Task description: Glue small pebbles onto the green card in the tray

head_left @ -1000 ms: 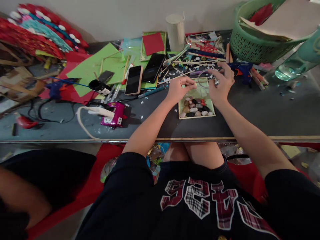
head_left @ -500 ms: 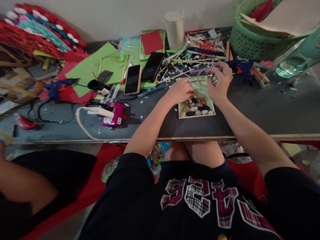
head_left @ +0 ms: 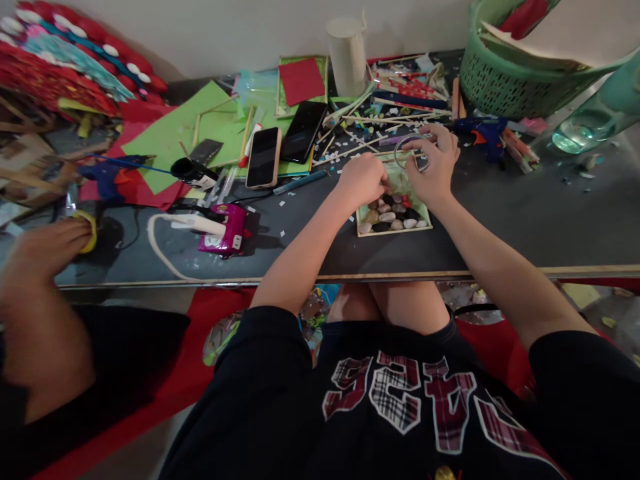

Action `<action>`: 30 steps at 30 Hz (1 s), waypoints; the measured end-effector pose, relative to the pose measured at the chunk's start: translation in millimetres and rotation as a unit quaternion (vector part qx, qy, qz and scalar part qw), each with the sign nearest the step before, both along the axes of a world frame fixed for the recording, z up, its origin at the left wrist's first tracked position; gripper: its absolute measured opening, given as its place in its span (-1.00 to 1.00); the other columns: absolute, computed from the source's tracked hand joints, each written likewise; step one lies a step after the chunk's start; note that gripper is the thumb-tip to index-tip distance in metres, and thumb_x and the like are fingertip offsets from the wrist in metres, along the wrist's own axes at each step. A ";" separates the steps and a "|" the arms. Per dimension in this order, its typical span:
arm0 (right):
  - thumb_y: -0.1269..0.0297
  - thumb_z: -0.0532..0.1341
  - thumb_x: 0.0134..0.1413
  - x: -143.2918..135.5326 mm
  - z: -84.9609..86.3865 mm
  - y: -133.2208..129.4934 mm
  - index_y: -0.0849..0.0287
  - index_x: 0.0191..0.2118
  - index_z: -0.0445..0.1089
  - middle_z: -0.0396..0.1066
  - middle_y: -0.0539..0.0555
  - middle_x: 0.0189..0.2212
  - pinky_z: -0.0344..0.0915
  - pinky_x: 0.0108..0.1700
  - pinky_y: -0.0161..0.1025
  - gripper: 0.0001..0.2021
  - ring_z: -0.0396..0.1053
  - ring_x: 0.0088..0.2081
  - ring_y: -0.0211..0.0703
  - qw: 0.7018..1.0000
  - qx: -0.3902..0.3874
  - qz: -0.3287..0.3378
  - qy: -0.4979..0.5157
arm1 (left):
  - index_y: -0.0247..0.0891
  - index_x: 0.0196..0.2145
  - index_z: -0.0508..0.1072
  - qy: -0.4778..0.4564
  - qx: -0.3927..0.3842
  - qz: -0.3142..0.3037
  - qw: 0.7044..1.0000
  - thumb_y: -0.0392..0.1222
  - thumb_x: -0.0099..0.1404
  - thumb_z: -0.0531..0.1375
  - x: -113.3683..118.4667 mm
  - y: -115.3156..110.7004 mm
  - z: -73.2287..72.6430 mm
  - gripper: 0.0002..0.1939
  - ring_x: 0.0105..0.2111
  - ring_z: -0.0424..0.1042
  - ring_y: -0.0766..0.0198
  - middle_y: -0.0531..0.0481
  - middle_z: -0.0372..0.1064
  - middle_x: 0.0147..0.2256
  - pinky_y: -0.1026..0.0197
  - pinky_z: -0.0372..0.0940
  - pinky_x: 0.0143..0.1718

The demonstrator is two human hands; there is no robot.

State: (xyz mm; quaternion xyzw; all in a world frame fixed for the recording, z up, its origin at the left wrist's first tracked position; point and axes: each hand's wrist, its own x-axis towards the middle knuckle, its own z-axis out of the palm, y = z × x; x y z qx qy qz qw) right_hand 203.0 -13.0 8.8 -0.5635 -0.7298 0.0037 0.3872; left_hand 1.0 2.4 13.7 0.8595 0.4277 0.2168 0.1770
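Note:
Several smooth pebbles [head_left: 387, 217] lie packed in the near half of a small thin-edged frame [head_left: 395, 233] with a pale green base. A small red piece [head_left: 405, 201] sits among them. My left hand [head_left: 364, 179] bends over the frame's left side, fingers curled down by the upper pebbles; what they hold, if anything, is hidden. Over the right side, my right hand [head_left: 436, 163] pinches a thin ring-shaped loop [head_left: 399, 155], and a fine strand hangs from it towards the pebbles.
Two phones [head_left: 263, 158], a purple power adapter [head_left: 223, 230] and a blue glue gun [head_left: 484, 133] lie around the frame. Behind are paper scraps, sticks and a white cylinder [head_left: 347, 57]. A green basket [head_left: 530, 80] stands back right. Another person's hand [head_left: 55, 247] holds something yellow at left.
My right hand has shifted slightly left and tilted the ring. My left hand is a little lower and more closed. The other person's hand has come in over the table at left.

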 end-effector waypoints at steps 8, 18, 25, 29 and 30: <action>0.02 0.15 0.32 5.3 -5.0 3.6 -0.04 -0.04 0.52 0.36 0.19 0.18 0.27 0.25 0.37 -0.72 0.30 0.19 0.23 0.999 0.036 -0.006 -0.025 | -0.20 -0.37 0.60 -0.140 0.016 0.014 0.990 -0.21 0.08 0.46 -1.2 4.7 -9.4 -0.85 -0.07 0.47 -0.01 -0.14 0.44 0.04 0.00 0.42 -0.01; -0.03 0.16 0.30 14.6 -1.1 9.3 -0.08 -0.12 0.56 0.41 0.11 0.14 0.24 0.25 0.30 -0.72 0.29 0.18 0.23 0.999 0.031 -0.013 0.042 | -0.25 -0.30 0.64 -0.270 -0.136 -0.022 0.953 -0.28 0.27 0.33 -8.1 -6.2 10.7 -0.94 -0.02 0.54 0.13 -0.11 0.58 -0.09 0.13 0.39 0.03; 0.09 0.19 0.27 18.2 -2.5 11.2 0.03 -0.16 0.53 0.38 0.21 0.16 0.16 0.27 0.42 -0.78 0.23 0.24 0.30 1.000 -0.013 -0.022 -0.013 | -0.20 -0.49 0.63 -0.163 -0.030 -0.100 0.981 -0.43 0.18 0.19 -9.7 -3.4 0.2 -0.75 0.03 0.48 0.05 -0.11 0.57 -0.06 0.01 0.37 0.19; 0.09 0.20 0.28 17.6 -1.4 8.6 0.07 -0.16 0.51 0.35 0.24 0.19 0.15 0.27 0.41 -0.78 0.18 0.28 0.34 0.997 -0.039 0.001 -0.071 | -0.18 -0.35 0.66 -0.119 0.048 -0.099 0.987 -0.47 0.17 0.09 -7.3 -2.4 -5.9 -0.63 0.08 0.44 0.00 -0.07 0.52 0.00 -0.12 0.37 0.21; 0.07 0.18 0.30 17.5 -0.7 7.7 0.08 -0.15 0.51 0.34 0.24 0.20 0.15 0.27 0.41 -0.76 0.18 0.28 0.36 0.995 -0.046 0.005 -0.086 | -0.17 -0.32 0.67 -0.104 0.062 -0.102 0.987 -0.48 0.17 0.07 -7.1 -2.1 -7.0 -0.61 0.09 0.44 -0.01 -0.06 0.52 0.02 -0.15 0.37 0.21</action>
